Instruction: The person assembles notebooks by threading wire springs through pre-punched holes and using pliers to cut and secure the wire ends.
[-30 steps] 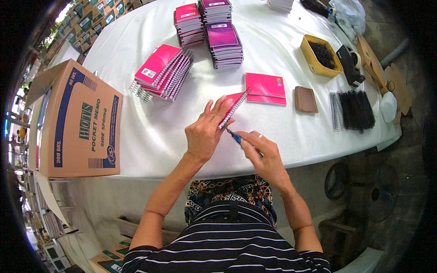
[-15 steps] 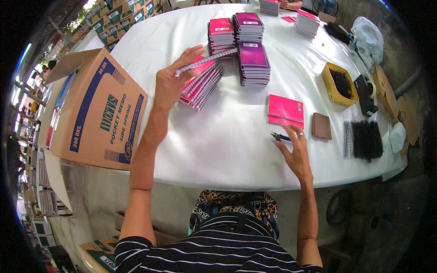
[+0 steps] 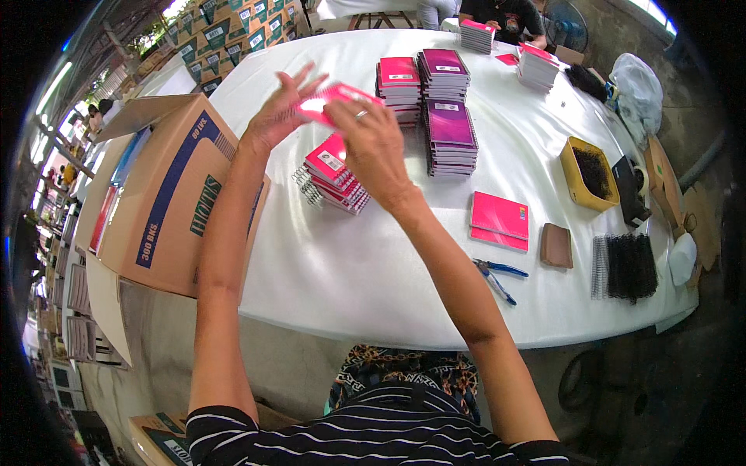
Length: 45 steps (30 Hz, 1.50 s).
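A pink spiral notebook [image 3: 336, 101], blurred by motion, is raised above the left part of the table. My right hand [image 3: 371, 147] grips it with closed fingers. At its spiral edge is my left hand [image 3: 276, 116], fingers spread and palm against the notebook; the thumb is partly hidden. Just below both hands stands a short, uneven pile of pink spiral notebooks [image 3: 336, 172]. Blue-handled pliers [image 3: 501, 273] lie apart from my hands, near the table's front edge. Beyond them rest two overlapping pink notebooks [image 3: 500, 219].
Taller stacks of red notebooks [image 3: 399, 74] and purple notebooks [image 3: 452, 128] stand mid-table. An open carton [image 3: 167, 202] is at the left. To the right are a brown block [image 3: 556, 245], a yellow tub [image 3: 579, 198], black spiral coils [image 3: 631, 266] and a tape dispenser [image 3: 628, 186]. Another person [image 3: 513, 19] sits across.
My right hand has left the pliers on the table and crossed left to grip the notebook. The left hand's fingers have spread, and the notebook has turned to show its cover.
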Each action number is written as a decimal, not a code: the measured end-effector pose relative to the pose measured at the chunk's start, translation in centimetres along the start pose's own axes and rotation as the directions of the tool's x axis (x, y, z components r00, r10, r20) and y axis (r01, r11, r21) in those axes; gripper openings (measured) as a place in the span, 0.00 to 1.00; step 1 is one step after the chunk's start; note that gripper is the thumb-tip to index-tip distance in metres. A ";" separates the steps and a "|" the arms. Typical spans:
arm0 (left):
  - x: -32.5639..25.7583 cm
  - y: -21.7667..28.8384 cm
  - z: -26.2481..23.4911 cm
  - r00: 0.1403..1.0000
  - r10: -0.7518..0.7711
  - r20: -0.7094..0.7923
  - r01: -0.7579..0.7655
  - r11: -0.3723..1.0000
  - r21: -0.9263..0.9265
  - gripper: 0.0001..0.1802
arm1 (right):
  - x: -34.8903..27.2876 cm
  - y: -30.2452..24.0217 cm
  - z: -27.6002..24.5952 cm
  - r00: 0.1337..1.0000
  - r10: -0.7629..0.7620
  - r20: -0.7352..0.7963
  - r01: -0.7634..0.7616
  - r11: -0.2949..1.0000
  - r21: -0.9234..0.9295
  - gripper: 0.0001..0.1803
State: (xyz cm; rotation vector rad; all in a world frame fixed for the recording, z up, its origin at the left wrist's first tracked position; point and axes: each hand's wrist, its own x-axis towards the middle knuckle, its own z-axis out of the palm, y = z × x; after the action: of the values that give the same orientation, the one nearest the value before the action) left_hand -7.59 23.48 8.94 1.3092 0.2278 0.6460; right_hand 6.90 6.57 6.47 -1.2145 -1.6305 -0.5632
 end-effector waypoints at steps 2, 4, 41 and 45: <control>-1.2 -1.7 -3.4 0.952 -0.302 -0.044 0.301 0.904 0.304 0.46 | -2.3 -0.7 1.8 0.977 -0.007 0.213 0.013 1.000 -0.025 0.16; -2.0 -4.4 -3.3 0.935 -0.354 -0.013 0.280 0.717 0.638 0.41 | -5.3 -0.7 1.1 0.967 -0.029 0.254 0.002 0.994 0.105 0.17; -6.8 -15.7 19.3 0.988 0.155 0.015 -0.123 0.711 0.693 0.32 | -18.6 18.1 -19.8 0.236 0.945 0.228 -0.622 0.327 -0.711 0.32; -7.7 -17.8 20.8 0.994 0.106 0.006 -0.084 0.749 0.657 0.32 | -18.1 18.1 -19.7 0.193 0.960 0.203 -0.669 0.280 -0.688 0.30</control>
State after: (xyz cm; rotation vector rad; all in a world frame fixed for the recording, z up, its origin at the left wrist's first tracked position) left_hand 2.26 0.09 -3.82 2.0078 0.4461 0.7020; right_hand 31.97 -10.27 -5.06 -2.6434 -0.9067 0.2904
